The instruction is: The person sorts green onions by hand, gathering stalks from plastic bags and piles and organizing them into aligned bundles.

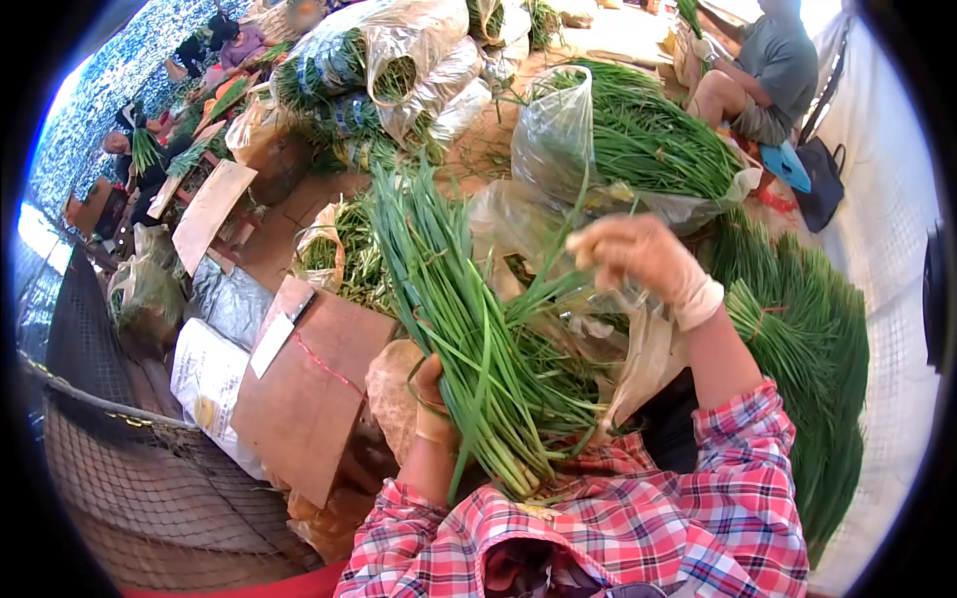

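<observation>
My left hand [431,404], in a pale glove, is wrapped round a thick bunch of green onions [464,319]. The leaves point away from me, and the pale stem ends lie close to my plaid shirt. To the right of the bunch, my right hand [643,259] is raised, also gloved, with its fingers curled together. Its fingertips are right at a long loose leaf; I cannot tell what is pinched in them. Below it, an open clear plastic bag [638,369] and loose trimmed leaves [558,389] sit near my lap.
A brown board [309,389] at left carries a knife with a broad pale blade [271,344]. Tied green bundles [797,349] lie at right. Ahead is a large bagged heap of greens [658,130]; stuffed bags [399,70] stand behind. A person [778,70] sits at upper right, others at upper left.
</observation>
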Available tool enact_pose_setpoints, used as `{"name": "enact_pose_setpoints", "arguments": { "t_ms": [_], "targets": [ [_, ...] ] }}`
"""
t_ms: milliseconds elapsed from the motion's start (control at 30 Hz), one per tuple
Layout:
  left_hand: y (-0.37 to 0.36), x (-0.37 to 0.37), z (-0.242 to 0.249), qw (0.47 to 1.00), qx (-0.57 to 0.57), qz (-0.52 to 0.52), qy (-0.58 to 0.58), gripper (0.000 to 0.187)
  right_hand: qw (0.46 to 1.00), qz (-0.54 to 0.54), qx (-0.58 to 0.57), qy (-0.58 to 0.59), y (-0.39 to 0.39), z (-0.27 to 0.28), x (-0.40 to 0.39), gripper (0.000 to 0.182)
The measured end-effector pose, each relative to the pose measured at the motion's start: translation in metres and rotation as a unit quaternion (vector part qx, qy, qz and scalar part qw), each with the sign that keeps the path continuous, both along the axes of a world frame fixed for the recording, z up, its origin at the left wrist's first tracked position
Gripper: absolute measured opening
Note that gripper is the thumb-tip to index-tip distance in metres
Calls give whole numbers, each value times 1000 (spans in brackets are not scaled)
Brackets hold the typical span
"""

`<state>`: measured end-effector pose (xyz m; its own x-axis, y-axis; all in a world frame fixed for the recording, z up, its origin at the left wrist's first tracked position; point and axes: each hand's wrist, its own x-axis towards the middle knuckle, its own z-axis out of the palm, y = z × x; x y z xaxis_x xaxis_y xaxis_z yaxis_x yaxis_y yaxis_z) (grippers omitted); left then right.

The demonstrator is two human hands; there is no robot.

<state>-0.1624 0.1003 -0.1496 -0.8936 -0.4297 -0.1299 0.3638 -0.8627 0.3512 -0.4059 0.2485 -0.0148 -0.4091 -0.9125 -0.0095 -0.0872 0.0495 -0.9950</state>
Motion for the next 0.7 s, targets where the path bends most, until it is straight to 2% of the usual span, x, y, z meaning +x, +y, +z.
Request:
{"name": "enact_pose_setpoints", "arguments": {
  "t_ms": [67, 133, 200, 267, 400, 467, 533, 600, 633, 667, 700],
  "targets": [
    [2, -4, -3, 1000, 9, -7, 21, 68, 989, -44, -101, 94, -28, 10, -8, 19],
    [9, -3, 19, 999, -12, -33, 19, 70, 970, 16, -3, 242, -61, -13, -4, 26],
    [5, -2, 10, 999, -9, -43, 20, 71, 879, 48, -51, 472, -90, -37, 9, 37],
    [5, -2, 9, 999, -7, -37, 23, 71, 826, 90, -19, 556, -109, -39, 21, 45],
    [0, 4, 6, 999, -6, -21, 29, 70, 821, 89, -6, 564, -117, -22, 43, 44],
    [-3, 6, 2, 1000, -6, 0, 5, 70, 762, 134, -7, 633, -122, -22, 45, 38],
    [-2, 7, 0, 1000, -4, 25, -12, 70, 733, 138, 12, 666, -126, -22, 41, 28],
    [-4, 9, -9, 999, -10, 30, 12, 69, 697, 158, 136, 686, -121, 7, 49, 23],
    [-5, 9, -12, 999, -8, 29, 17, 68, 667, 133, 98, 726, -125, -6, 34, 25],
    [-6, 9, -15, 999, -6, 29, 22, 68, 687, 151, 80, 707, -123, -4, 23, 27],
    [-6, 9, -17, 999, 14, 20, 22, 66, 683, 150, 88, 710, -123, 1, 17, 29]
  ]
}}
